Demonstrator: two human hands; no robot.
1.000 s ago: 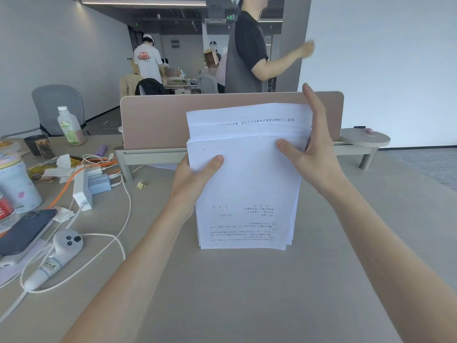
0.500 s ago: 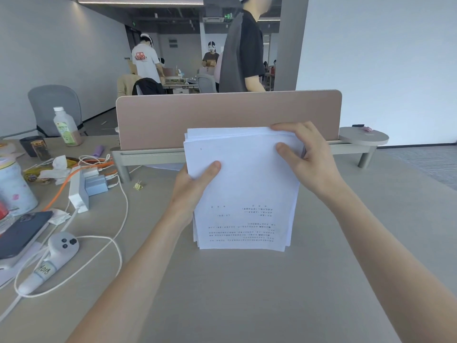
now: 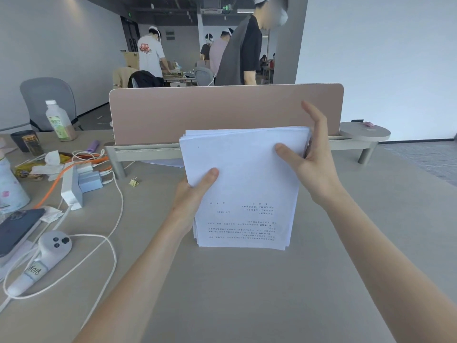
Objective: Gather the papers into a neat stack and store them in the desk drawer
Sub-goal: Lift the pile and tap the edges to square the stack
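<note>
A stack of white printed papers stands upright on its bottom edge on the grey desk, text upside down toward me. My left hand grips the stack's left edge, thumb on the front sheet. My right hand holds the upper right corner, thumb on the front, fingers raised flat along the right edge. The top edges of the sheets are nearly level. No drawer is in view.
A pink divider panel stands just behind the papers. Left of me lie a white handheld controller, cables, a power strip, a phone, a bottle and a small binder clip. People stand beyond the divider.
The sheets that stuck up above the stack a second ago are now pushed down level. My right hand moved from the top edge back to the right side, fingers lifted.
</note>
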